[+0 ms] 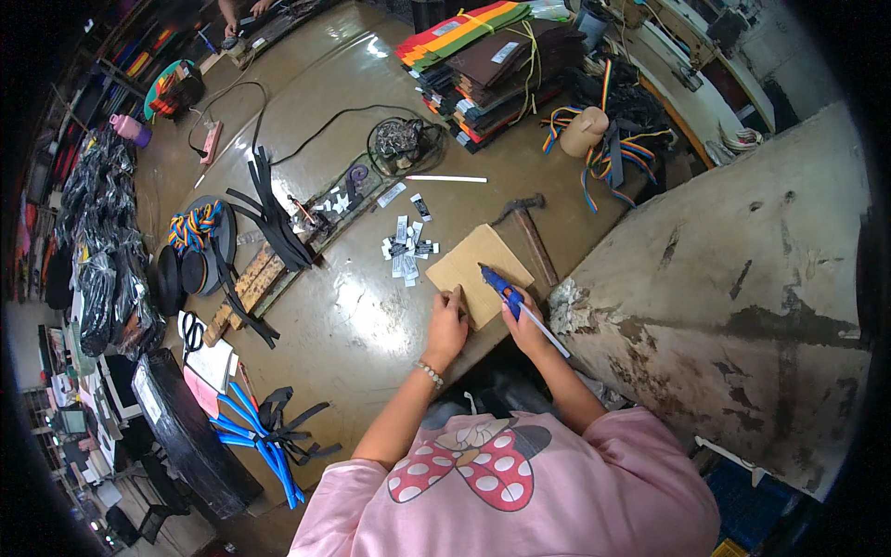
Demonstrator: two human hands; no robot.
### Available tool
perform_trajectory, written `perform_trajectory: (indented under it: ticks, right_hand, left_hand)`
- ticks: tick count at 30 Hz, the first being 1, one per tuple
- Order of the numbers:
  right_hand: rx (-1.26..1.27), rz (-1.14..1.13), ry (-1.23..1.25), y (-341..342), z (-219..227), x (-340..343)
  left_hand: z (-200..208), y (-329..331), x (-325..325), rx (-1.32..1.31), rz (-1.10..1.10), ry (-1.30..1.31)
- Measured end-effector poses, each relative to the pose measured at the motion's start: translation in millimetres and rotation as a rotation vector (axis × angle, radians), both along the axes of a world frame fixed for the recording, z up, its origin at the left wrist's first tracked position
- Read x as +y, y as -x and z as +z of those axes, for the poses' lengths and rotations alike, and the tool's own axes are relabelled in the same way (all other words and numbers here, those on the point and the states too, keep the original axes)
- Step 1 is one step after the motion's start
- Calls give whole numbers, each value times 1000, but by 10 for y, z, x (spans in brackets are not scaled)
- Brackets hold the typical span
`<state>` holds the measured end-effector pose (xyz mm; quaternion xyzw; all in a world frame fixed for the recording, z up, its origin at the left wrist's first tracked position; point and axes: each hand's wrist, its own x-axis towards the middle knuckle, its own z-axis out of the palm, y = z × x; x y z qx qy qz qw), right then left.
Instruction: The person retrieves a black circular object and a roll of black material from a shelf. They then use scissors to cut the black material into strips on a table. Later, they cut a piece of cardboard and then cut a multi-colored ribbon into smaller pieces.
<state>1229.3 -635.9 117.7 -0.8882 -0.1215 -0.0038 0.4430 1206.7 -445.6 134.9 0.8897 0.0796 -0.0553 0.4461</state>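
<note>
At a scuffed workbench (371,325), the right hand (525,320) grips a blue glue gun (502,291) over a flat tan cardboard square (479,274); the left hand (447,325) presses its near edge, fingers flat.

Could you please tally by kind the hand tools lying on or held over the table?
Glue gun, in the right hand: 1
Hammer: 1
Scissors: 1
Total: 3

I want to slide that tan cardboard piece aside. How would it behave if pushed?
The cardboard piece lies flat, so it probably slides easily and stays fairly stiff. It looks thin and light; the left hand pressing its edge likely keeps it from shifting.
</note>
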Motion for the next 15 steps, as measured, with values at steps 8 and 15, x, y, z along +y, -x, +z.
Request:
perform_trajectory:
  ticks: [8,15]
  right_hand:
    - [11,-98,156,189,231,39]
    - [1043,335,211,1474,-388,-820]
  left_hand:
    - [259,269,34,-67,-29,142]
    - [128,2044,541,469,-184,615]
